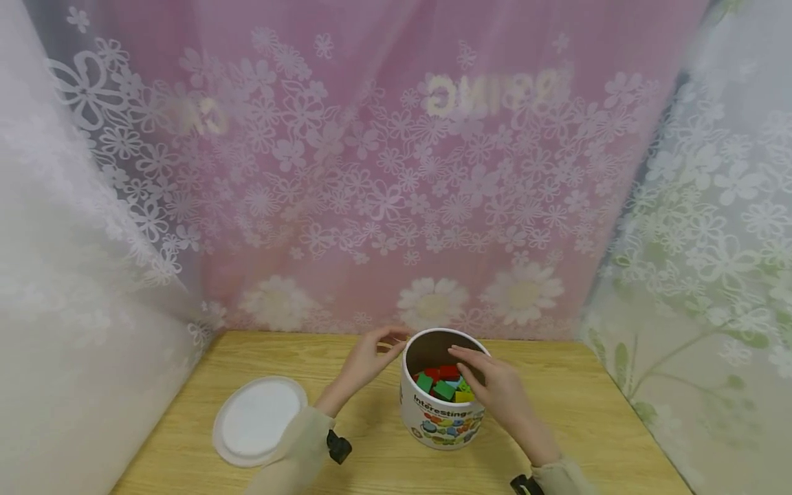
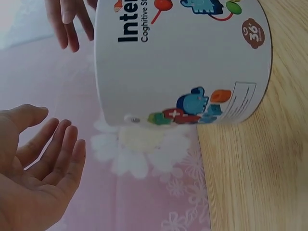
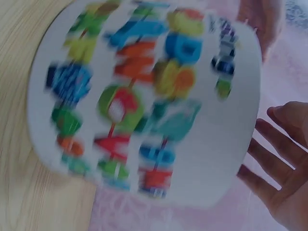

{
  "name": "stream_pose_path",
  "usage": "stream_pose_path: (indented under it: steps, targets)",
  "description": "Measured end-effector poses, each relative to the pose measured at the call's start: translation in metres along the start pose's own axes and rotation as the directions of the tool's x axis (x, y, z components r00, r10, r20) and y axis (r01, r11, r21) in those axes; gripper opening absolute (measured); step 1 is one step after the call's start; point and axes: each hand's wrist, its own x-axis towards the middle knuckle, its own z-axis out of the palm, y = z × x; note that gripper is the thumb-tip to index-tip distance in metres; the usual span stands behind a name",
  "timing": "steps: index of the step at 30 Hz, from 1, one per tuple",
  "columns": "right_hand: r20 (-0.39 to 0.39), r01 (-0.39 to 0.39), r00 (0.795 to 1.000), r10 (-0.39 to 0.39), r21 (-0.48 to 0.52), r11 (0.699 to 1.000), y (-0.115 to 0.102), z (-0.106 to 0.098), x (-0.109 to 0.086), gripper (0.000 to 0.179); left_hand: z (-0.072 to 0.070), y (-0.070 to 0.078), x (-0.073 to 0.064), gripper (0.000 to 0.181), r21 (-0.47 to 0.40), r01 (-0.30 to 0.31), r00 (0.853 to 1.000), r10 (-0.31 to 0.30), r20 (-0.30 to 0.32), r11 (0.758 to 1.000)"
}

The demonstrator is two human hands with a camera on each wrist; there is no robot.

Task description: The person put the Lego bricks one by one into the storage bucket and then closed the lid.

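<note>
A white printed bucket stands upright on the table, its top uncovered. Inside lie several coloured toy blocks, red, green, yellow and light blue. Beside the rim on the left is my left hand, fingers loosely bent and holding nothing; the left wrist view shows its palm turned up, apart from the bucket wall. My right hand reaches over the right side of the rim, its fingers extended above the opening. In the right wrist view, the spread fingers of that hand overlap the bucket's rim.
A round white lid lies on the wooden table to the left of the bucket. Behind the table hangs a pink flowered curtain, with pale flowered curtains along both sides. Each wrist wears a black strap.
</note>
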Motion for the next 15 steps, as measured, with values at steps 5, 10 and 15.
stream_pose_path:
  steps: [5, 10, 15]
  targets:
    - [-0.012, -0.003, 1.0, 0.005, 0.206, 0.979, -0.013, 0.014, 0.008, 0.038, -0.017, -0.008, -0.013, 0.024, 0.012, 0.032, 0.999, -0.032, -0.041, 0.999]
    - [0.046, -0.068, 0.998, 0.053, 0.429, 0.901, -0.033, 0.029, 0.017, 0.034, -0.038, -0.021, -0.029, 0.023, 0.021, 0.095, 0.993, -0.093, -0.079, 0.995]
    - [0.125, -0.15, 0.988, 0.093, 0.605, 0.782, -0.055, 0.045, 0.024, 0.03, -0.062, -0.03, -0.045, 0.025, -0.016, 0.156, 0.983, -0.157, -0.096, 0.988]
